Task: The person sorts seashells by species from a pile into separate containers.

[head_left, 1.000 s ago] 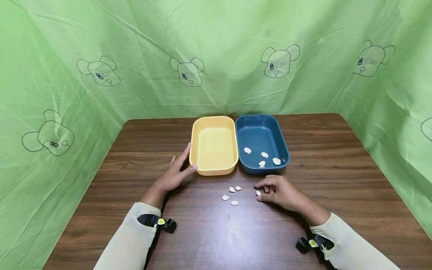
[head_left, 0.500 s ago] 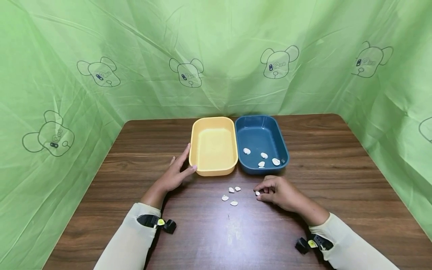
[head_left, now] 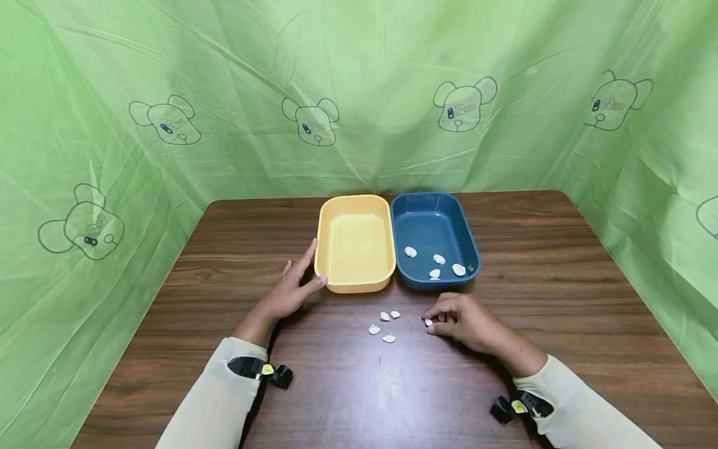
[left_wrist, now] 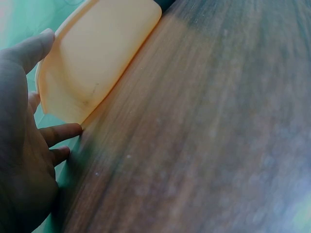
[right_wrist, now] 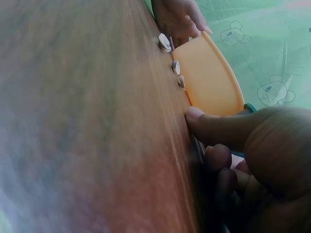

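In the head view, my right hand [head_left: 468, 319] pinches a small white shell-like piece [head_left: 429, 322] between thumb and forefinger, low over the table before the blue tray [head_left: 432, 285]. The right wrist view hides that piece behind the thumb [right_wrist: 214, 128]. Several more white shell-like pieces [head_left: 389, 338] lie loose on the wood to the left of this hand. Inside the blue tray rest several others [head_left: 439, 259]. My left hand [head_left: 287, 293] touches the left side of the yellow tray [head_left: 359, 288] with its fingers extended; nothing lies in that tray.
Both trays stand side by side, touching, near the back edge of the brown wooden table [head_left: 224, 249]. A green curtain [head_left: 381, 156] with printed bear faces surrounds the table at the back and sides. Each wrist carries a strapped camera [head_left: 282, 376].
The right forefinger and thumb have come together around the white shell-like piece on the table. The left hand, both trays and the other pieces have stayed in place.
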A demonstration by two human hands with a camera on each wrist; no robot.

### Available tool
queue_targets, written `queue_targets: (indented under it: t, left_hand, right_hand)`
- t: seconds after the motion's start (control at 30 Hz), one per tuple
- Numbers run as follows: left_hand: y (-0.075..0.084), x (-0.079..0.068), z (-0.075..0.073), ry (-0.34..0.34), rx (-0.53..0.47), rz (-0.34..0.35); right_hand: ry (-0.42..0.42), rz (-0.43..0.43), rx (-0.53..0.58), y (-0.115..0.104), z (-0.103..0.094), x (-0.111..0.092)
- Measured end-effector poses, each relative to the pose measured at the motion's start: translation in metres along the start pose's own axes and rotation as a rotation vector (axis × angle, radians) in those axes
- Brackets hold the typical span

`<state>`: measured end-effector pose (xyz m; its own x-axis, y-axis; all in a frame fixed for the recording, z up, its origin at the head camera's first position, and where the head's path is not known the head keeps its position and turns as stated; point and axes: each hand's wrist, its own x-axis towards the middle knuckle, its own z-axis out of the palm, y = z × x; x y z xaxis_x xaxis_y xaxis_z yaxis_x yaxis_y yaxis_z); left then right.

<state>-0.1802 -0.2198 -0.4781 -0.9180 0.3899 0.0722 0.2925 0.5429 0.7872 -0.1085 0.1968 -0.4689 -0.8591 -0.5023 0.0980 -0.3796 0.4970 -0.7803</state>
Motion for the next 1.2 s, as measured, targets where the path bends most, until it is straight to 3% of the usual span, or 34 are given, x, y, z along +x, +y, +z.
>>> queue_targets:
  t: [0.53, 1.2]
  left_hand:
    - [0.0022, 0.0009, -0.0038, -0.003, -0.006, 0.001]
    - [-0.0013, -0.0014, -0.0004, -0.006, -0.008, -0.006]
  right_hand:
    - [0.029, -0.046, -0.092, -0.0003, -0.0001, 0.0032]
    - [0.034, -0.084, -0.074, -0.0029, 0.0022, 0.0007]
